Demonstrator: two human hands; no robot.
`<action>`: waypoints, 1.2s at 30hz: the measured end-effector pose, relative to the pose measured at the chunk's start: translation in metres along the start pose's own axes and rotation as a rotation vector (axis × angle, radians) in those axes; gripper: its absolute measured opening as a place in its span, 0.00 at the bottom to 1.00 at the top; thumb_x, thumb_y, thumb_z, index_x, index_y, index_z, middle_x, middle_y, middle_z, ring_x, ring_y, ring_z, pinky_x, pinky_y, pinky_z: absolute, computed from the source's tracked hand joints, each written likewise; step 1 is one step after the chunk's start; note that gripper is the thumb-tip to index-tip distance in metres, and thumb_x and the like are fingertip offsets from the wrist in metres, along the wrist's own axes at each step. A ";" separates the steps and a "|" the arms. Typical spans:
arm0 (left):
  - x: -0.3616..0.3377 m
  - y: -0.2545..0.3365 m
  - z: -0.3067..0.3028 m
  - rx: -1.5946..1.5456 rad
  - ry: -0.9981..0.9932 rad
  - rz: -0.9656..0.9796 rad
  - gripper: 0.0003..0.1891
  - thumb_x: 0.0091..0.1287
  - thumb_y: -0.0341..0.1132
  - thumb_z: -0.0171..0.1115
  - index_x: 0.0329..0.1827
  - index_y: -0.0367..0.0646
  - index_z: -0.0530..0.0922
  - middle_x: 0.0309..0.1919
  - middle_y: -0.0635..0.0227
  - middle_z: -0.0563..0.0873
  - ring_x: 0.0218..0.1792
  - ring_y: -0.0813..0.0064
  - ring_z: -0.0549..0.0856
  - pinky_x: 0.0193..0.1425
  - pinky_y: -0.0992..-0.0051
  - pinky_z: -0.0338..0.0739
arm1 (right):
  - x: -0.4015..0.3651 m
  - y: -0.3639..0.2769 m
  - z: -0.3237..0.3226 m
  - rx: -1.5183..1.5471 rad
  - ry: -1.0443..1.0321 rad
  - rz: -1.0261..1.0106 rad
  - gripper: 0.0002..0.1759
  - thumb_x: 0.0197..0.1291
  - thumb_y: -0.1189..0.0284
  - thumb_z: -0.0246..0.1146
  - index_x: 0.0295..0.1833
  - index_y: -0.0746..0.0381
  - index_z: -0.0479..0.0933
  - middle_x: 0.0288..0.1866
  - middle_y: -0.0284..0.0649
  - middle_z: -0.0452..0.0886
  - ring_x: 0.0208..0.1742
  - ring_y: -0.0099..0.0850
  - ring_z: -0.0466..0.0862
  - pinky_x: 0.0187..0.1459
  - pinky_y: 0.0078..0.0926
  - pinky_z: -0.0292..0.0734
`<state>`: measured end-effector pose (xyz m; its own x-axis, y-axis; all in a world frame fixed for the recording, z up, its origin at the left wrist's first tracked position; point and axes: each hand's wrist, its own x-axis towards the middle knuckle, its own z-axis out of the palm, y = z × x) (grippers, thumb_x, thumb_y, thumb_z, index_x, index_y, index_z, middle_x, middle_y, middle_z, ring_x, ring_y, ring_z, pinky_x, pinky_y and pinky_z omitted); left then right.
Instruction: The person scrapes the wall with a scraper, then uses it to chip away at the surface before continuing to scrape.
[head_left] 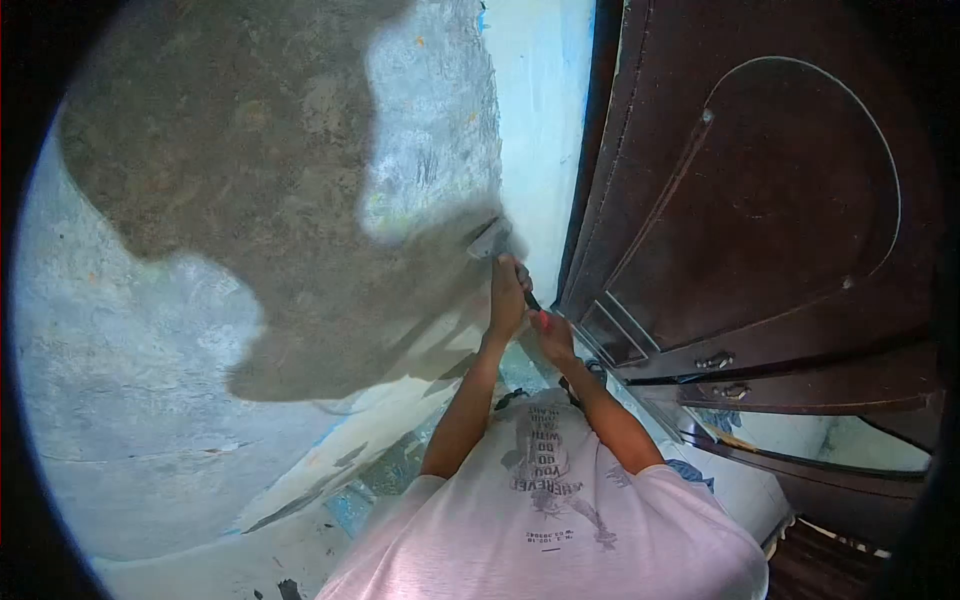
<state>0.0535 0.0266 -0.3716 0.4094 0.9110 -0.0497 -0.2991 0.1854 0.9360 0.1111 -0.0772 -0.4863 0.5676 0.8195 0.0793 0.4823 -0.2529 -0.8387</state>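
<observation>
Our left hand [508,292] grips the scraper [490,241] high, our right hand [554,339] its red end [543,320]; it looks light, stiff, best held by the handle [532,301].

Both arms extend upward from the lower centre of the frame, bent at the elbows, with the bare forearms converging toward the middle. The left hand [508,287], the higher of the two, is closed just right of the frame's centre, its wrist roughly in line with the forearm. The right hand [552,338], lower and farther right, is also closed, its forearm slanting up and leftward.
</observation>
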 end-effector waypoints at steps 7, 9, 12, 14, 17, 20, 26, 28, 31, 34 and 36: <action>0.005 0.022 0.001 0.176 -0.096 0.071 0.21 0.83 0.54 0.39 0.37 0.47 0.65 0.24 0.75 0.66 0.24 0.82 0.67 0.29 0.77 0.65 | 0.010 -0.011 -0.002 0.164 0.024 -0.010 0.28 0.73 0.52 0.57 0.34 0.68 0.78 0.23 0.56 0.76 0.26 0.53 0.79 0.33 0.47 0.70; -0.005 0.005 0.001 0.092 -0.023 -0.004 0.21 0.84 0.52 0.39 0.37 0.47 0.65 0.24 0.75 0.66 0.24 0.83 0.66 0.29 0.78 0.64 | 0.000 -0.004 -0.005 0.068 -0.044 0.041 0.29 0.73 0.49 0.56 0.36 0.66 0.79 0.25 0.55 0.79 0.30 0.53 0.82 0.36 0.48 0.73; 0.005 0.011 0.003 0.016 -0.080 0.011 0.21 0.84 0.52 0.39 0.37 0.46 0.65 0.24 0.75 0.66 0.24 0.82 0.66 0.30 0.78 0.64 | 0.009 -0.015 -0.011 -0.014 -0.085 0.132 0.30 0.72 0.46 0.53 0.39 0.65 0.80 0.28 0.54 0.82 0.36 0.54 0.85 0.39 0.49 0.75; 0.009 0.031 0.009 -0.017 -0.089 0.057 0.22 0.84 0.53 0.39 0.36 0.46 0.65 0.24 0.75 0.66 0.24 0.82 0.66 0.30 0.77 0.64 | 0.025 -0.032 -0.022 0.070 -0.083 0.004 0.28 0.73 0.48 0.55 0.39 0.65 0.80 0.28 0.54 0.81 0.37 0.54 0.85 0.40 0.48 0.75; 0.011 0.039 0.007 0.237 -0.093 0.096 0.22 0.84 0.53 0.38 0.36 0.45 0.65 0.24 0.75 0.66 0.23 0.81 0.66 0.29 0.77 0.63 | 0.021 -0.032 -0.013 0.124 -0.028 0.001 0.26 0.73 0.53 0.57 0.35 0.66 0.78 0.23 0.54 0.78 0.29 0.53 0.81 0.34 0.46 0.73; 0.002 -0.007 -0.006 0.092 -0.038 -0.009 0.24 0.83 0.55 0.36 0.36 0.45 0.65 0.24 0.74 0.67 0.23 0.80 0.66 0.29 0.76 0.63 | 0.012 0.018 0.021 0.215 0.119 -0.161 0.26 0.74 0.54 0.56 0.32 0.67 0.77 0.20 0.53 0.73 0.23 0.50 0.77 0.30 0.45 0.70; 0.016 0.037 0.001 0.323 -0.072 0.114 0.21 0.83 0.49 0.37 0.35 0.44 0.65 0.24 0.71 0.68 0.23 0.78 0.66 0.30 0.74 0.64 | 0.037 -0.037 -0.012 0.179 -0.054 -0.051 0.26 0.72 0.55 0.60 0.32 0.68 0.78 0.23 0.58 0.78 0.28 0.56 0.83 0.31 0.49 0.72; 0.016 0.041 0.004 0.231 -0.123 0.083 0.21 0.83 0.49 0.37 0.35 0.44 0.65 0.24 0.72 0.68 0.23 0.79 0.66 0.29 0.74 0.64 | 0.032 -0.023 0.000 0.037 -0.037 -0.034 0.26 0.72 0.54 0.59 0.33 0.68 0.78 0.23 0.57 0.79 0.27 0.54 0.84 0.31 0.49 0.72; 0.008 0.006 -0.004 0.173 -0.083 0.036 0.22 0.84 0.50 0.37 0.35 0.44 0.65 0.24 0.73 0.67 0.24 0.79 0.67 0.30 0.75 0.65 | 0.009 0.000 0.009 0.024 -0.029 -0.052 0.26 0.73 0.52 0.58 0.36 0.66 0.82 0.27 0.56 0.82 0.32 0.54 0.85 0.36 0.47 0.76; 0.014 0.004 -0.004 0.139 -0.078 -0.009 0.23 0.84 0.52 0.38 0.34 0.46 0.67 0.24 0.74 0.68 0.26 0.79 0.68 0.34 0.74 0.66 | 0.015 -0.001 0.011 -0.044 -0.042 0.038 0.27 0.73 0.51 0.57 0.38 0.66 0.83 0.27 0.55 0.83 0.32 0.54 0.85 0.37 0.45 0.77; 0.021 0.020 -0.001 0.231 -0.090 0.034 0.22 0.84 0.52 0.38 0.35 0.46 0.67 0.24 0.74 0.68 0.25 0.79 0.68 0.33 0.74 0.67 | 0.024 -0.030 -0.009 0.083 -0.048 0.035 0.29 0.73 0.49 0.57 0.37 0.67 0.82 0.27 0.55 0.82 0.32 0.54 0.84 0.37 0.45 0.76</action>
<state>0.0548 0.0496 -0.3540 0.4808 0.8768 0.0051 -0.1134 0.0564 0.9919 0.1160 -0.0550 -0.4545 0.5492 0.8353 0.0252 0.4047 -0.2395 -0.8825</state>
